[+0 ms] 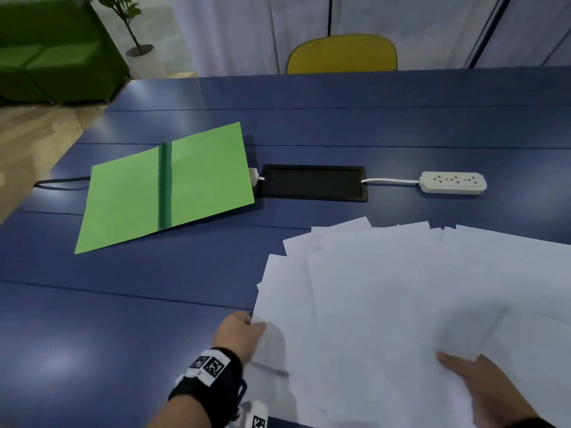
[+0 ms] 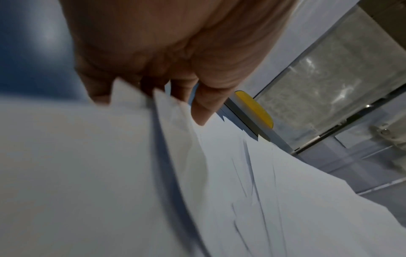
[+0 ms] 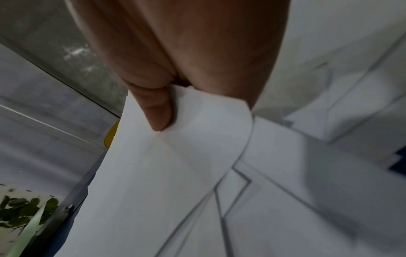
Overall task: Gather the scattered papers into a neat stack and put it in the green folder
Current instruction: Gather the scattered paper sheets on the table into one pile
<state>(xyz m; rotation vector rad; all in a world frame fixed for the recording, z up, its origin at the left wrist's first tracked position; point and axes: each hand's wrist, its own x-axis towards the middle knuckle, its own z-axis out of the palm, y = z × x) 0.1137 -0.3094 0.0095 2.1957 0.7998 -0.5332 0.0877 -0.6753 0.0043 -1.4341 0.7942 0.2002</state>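
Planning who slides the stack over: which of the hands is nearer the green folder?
Left. The left hand grips the papers at their left edge, the side facing the open green folder. The right hand pinches sheets at the pile's near right, farther away.

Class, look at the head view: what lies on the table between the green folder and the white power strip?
In the head view, a black rectangular panel set in the table lies between the green folder and the power strip, whose white cord runs to it.

Dim, even room light; I see soft glare patches on the blue table [image 1: 92,341]. Wide-angle bending at the edges; both wrist views are motion-blurred.
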